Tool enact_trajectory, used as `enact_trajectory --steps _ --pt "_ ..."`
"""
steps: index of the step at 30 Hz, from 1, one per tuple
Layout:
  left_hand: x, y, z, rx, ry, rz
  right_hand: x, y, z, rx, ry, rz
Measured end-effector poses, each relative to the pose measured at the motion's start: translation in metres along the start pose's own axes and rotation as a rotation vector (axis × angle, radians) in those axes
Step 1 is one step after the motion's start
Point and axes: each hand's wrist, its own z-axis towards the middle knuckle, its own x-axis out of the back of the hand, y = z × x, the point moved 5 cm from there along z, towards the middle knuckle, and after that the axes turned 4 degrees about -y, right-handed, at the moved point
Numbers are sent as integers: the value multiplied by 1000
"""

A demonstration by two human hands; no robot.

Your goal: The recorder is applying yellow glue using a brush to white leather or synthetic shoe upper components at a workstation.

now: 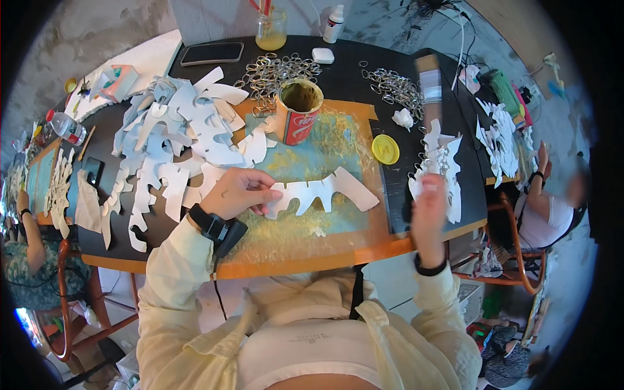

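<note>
My left hand (239, 193) pinches the left end of a white strip with scalloped cutouts (354, 188), holding it over a work mat (273, 244) streaked with dried yellow matter. Smeared by motion, my right hand (429, 208) is at the mat's right side, beside a stack of similar white pieces (450, 172) with metal rings among them; its fingers cannot be made out. Beyond the strip stands a red can (299, 125) with brownish residue inside. A round yellow lid (385, 149) lies right of the can. A large heap of white cut pieces (208, 127) covers the left side.
Metal rings (279, 73) lie behind the can, with more rings (395, 88) farther right. A wide brush (429, 84), a phone (212, 54) and a glass jar (271, 34) line the back. Other people sit at left (39, 260) and right (546, 208).
</note>
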Motion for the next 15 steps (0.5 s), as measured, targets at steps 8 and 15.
enact_trajectory --steps 8,15 --pt "5 -5 5 -50 -3 -92 93 -59 31 6 0 973" --pt "4 5 -3 -51 133 37 102 -82 79 295 72 756"
